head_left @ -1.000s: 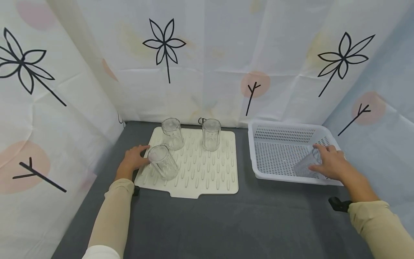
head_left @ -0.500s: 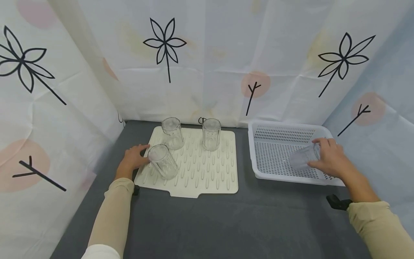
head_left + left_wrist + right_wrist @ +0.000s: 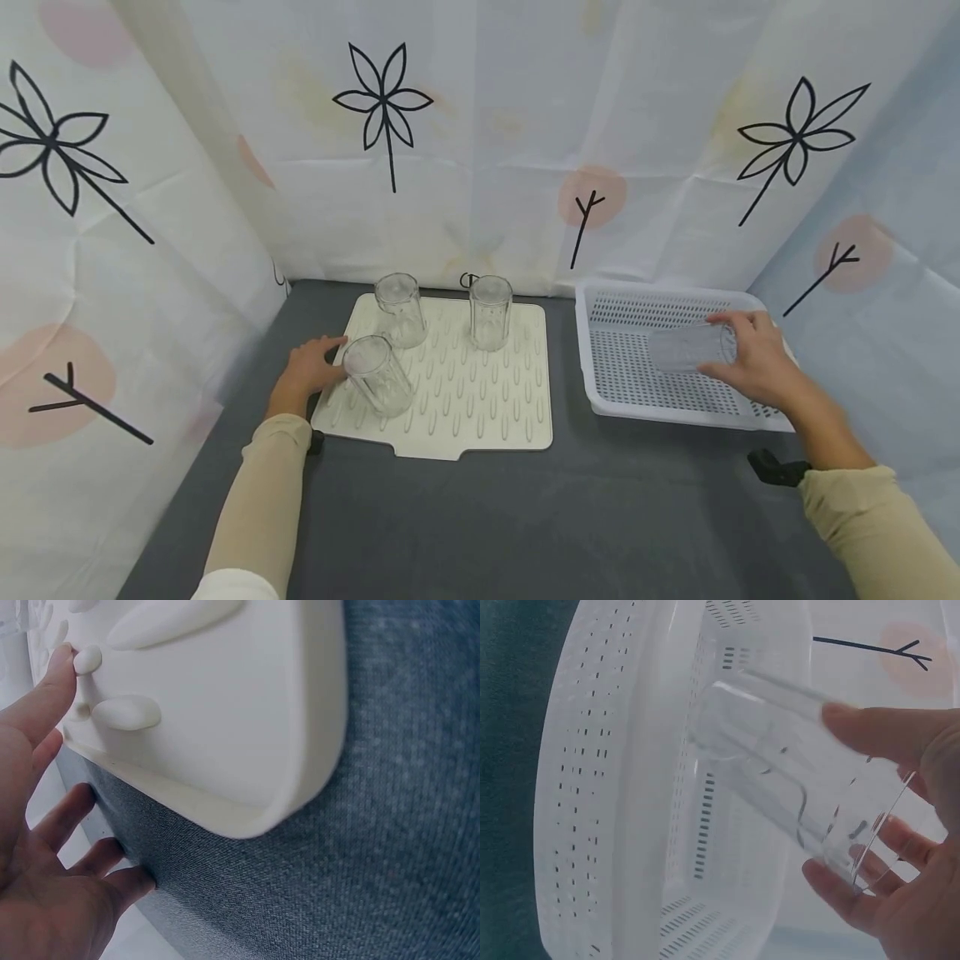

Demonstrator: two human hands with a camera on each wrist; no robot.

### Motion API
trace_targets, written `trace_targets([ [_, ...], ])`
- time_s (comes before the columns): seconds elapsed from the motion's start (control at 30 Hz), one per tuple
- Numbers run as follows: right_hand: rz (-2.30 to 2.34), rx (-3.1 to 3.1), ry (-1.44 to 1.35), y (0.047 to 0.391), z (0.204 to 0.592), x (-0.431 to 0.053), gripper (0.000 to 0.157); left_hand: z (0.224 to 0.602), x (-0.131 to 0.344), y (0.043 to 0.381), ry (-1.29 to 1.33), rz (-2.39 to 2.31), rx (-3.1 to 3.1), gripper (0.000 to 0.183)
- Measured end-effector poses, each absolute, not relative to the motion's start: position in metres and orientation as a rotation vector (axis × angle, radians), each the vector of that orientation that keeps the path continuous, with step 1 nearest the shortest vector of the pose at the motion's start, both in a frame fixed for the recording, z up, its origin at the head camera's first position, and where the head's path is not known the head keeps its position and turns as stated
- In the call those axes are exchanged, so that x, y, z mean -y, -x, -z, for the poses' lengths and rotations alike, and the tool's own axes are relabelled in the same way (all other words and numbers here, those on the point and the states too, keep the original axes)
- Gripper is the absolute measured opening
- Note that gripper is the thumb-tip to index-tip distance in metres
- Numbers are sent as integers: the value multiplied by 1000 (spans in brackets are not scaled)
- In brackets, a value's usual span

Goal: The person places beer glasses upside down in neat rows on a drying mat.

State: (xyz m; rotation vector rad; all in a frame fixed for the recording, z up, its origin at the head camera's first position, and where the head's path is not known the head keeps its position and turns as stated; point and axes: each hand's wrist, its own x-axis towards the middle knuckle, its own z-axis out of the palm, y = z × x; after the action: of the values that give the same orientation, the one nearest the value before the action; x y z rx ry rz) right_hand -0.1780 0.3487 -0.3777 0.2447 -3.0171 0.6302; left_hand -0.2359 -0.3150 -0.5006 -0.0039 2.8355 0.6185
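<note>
My right hand (image 3: 761,358) grips a clear drinking glass (image 3: 671,348) near one end, thumb on one side and fingers on the other. The glass lies sideways over the white basket (image 3: 583,346); the right wrist view shows it tilted above the perforated floor. At the left, my left hand (image 3: 303,371) rests at the edge of a cream ridged drying mat (image 3: 502,429). Its thumb (image 3: 56,679) touches the mat, while the other fingers spread on the grey cloth beside it. Three clear glasses stand on the mat: one (image 3: 382,383) near my left hand, one (image 3: 402,321) behind it, another (image 3: 490,315) at back centre.
A dark grey cloth (image 3: 570,517) covers the table. White curtains (image 3: 480,125) with flower prints hang behind and on both sides, close to the mat's and basket's back edges.
My right hand has lifted the glass in the basket and moved it up and left, turning it from slanted to nearly level. My left hand and the glasses on the mat stay put.
</note>
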Motion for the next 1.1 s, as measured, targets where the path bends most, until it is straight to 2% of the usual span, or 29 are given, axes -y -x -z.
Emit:
trace_targets([
  [0.63, -1147, 2788, -202, 179, 380, -337, 78, 497, 313, 235, 9, -623, -2827, 71],
  [1.1, -1323, 2674, -117, 184, 376, -312, 75, 502, 316, 238, 12, -622, -2813, 72],
])
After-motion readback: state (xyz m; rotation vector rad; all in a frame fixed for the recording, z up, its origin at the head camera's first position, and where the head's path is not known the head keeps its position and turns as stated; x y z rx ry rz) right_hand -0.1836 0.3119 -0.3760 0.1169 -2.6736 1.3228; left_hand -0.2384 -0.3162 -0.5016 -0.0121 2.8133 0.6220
